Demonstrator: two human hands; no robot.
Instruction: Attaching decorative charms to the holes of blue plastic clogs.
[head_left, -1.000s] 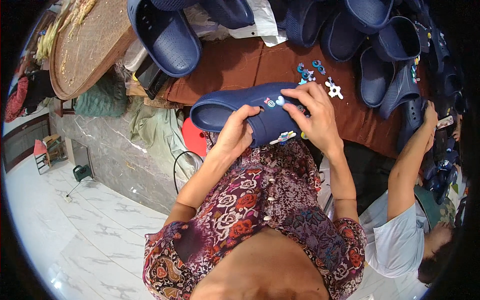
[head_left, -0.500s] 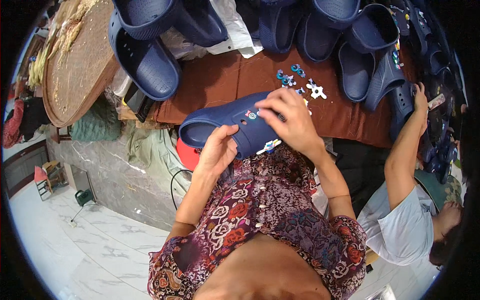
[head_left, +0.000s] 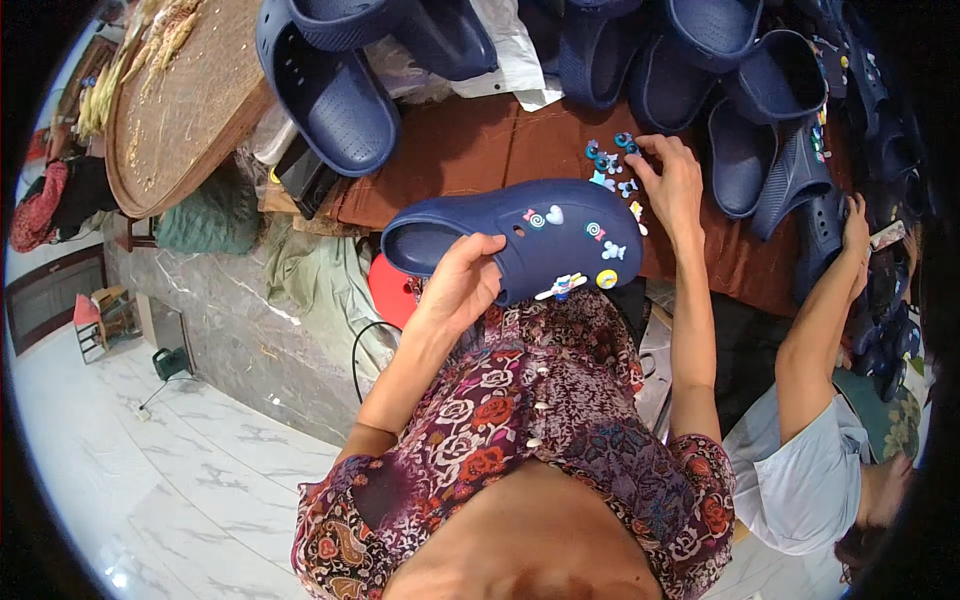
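Observation:
My left hand (head_left: 462, 285) grips a dark blue clog (head_left: 470, 215) by its side near the heel opening, the thumb on top. The clog lies sideways over my lap at the table edge. Its upper carries several shoe charms, among them a white heart (head_left: 555, 214), a yellow ring (head_left: 606, 279) and a white-and-blue figure (head_left: 561, 288). One bare hole shows near my thumb. Beyond the toe, my right hand (head_left: 672, 185) reaches to a small group of loose charms; its thumb and forefinger are bent round a teal-and-blue shoe charm (head_left: 632, 148).
Loose charms (head_left: 605, 162) lie on the brown cloth (head_left: 450, 150). Navy clogs (head_left: 335, 110) crowd the far side and right. A round woven tray (head_left: 180, 110) stands at the left. At the right a co-worker's arm (head_left: 815, 320) stretches to another clog (head_left: 820, 235).
My right hand has left the clog's upper and moved up and right to the loose charms. A white heart and other charms on the upper are now uncovered. My left hand keeps its hold.

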